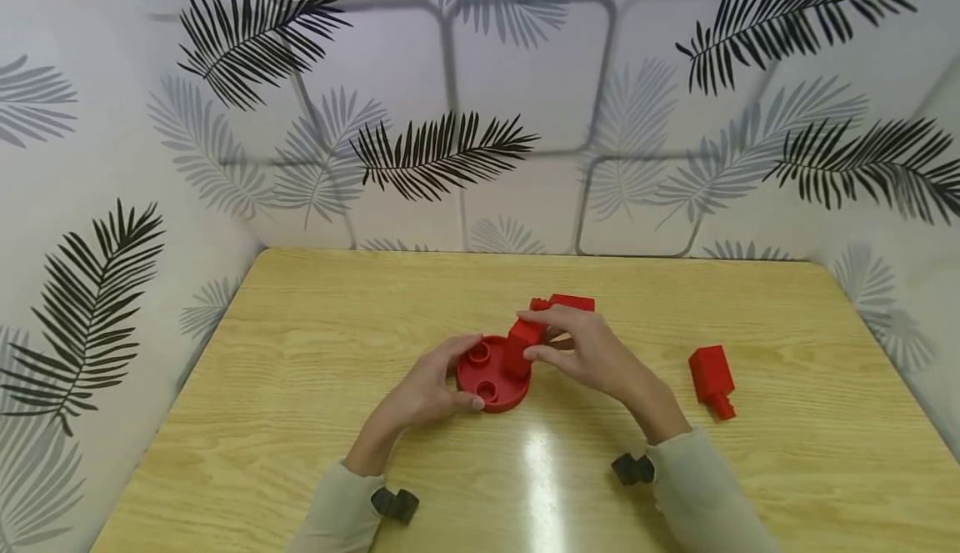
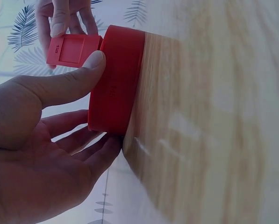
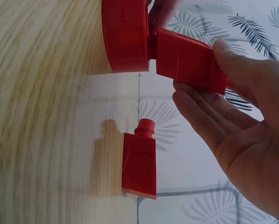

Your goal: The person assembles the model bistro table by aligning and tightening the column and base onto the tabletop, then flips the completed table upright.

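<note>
Fingers of the right hand [image 1: 581, 349] are pinching a red block [image 1: 523, 338] over the right side of a round red dish [image 1: 506, 390], its narrow end pointing down at the dish, while the left hand [image 1: 431, 382] is gripping the dish's left side, thumb near and fingers far. Just beyond the right hand, a second red block [image 1: 576, 302] is lying on the wooden surface [image 1: 300, 369], and a third red block [image 1: 708, 372] is resting well apart to the right, knobbed end pointing near.
</note>
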{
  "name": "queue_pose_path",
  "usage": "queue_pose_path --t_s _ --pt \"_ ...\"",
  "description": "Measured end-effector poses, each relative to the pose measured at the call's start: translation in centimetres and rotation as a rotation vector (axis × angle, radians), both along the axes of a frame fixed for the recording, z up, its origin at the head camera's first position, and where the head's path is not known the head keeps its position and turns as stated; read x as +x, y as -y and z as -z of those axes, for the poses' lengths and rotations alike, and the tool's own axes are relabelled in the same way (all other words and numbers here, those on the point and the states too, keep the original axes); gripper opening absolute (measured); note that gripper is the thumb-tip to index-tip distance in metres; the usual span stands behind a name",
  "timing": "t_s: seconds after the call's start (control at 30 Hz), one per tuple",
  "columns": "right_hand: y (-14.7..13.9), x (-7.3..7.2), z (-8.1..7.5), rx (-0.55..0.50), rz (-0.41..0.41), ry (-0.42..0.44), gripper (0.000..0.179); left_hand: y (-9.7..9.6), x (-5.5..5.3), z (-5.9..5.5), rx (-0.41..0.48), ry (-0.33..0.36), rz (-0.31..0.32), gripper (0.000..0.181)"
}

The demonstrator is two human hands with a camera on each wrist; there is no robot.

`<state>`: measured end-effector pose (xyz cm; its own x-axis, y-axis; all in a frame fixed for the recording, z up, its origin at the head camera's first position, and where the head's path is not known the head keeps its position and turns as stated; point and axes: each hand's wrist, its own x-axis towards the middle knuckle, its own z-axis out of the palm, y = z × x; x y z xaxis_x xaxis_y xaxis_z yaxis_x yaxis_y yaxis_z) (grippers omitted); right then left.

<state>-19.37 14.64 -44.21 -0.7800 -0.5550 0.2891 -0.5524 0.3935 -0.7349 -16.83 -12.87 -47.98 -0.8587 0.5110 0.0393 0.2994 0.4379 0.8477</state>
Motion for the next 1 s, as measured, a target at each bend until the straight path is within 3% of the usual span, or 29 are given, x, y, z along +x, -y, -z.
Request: queue_pose_path --t_s 0.13,0.53,0.77,1.0 --pt "-0.5 0.4 -0.3 0.001 0.0 0.03 0.051 -0.1 0.0 0.0 -0.009 -0.011 -0.005 0.084" --pt "-1.6 1.2 -0.7 0.024 0.035 0.01 0.038 -0.1 0.1 -0.4 -0.002 -0.022 0.002 0.084" --pt "-1.8 1.9 -1.0 0.014 0.063 0.071 0.032 -0.1 0.1 -0.4 -0.003 -0.018 -0.005 0.085" --pt "-1.1 2.3 -1.0 0.053 0.049 0.023 0.049 -0.1 0.1 -0.2 0.007 -0.01 -0.003 0.084"
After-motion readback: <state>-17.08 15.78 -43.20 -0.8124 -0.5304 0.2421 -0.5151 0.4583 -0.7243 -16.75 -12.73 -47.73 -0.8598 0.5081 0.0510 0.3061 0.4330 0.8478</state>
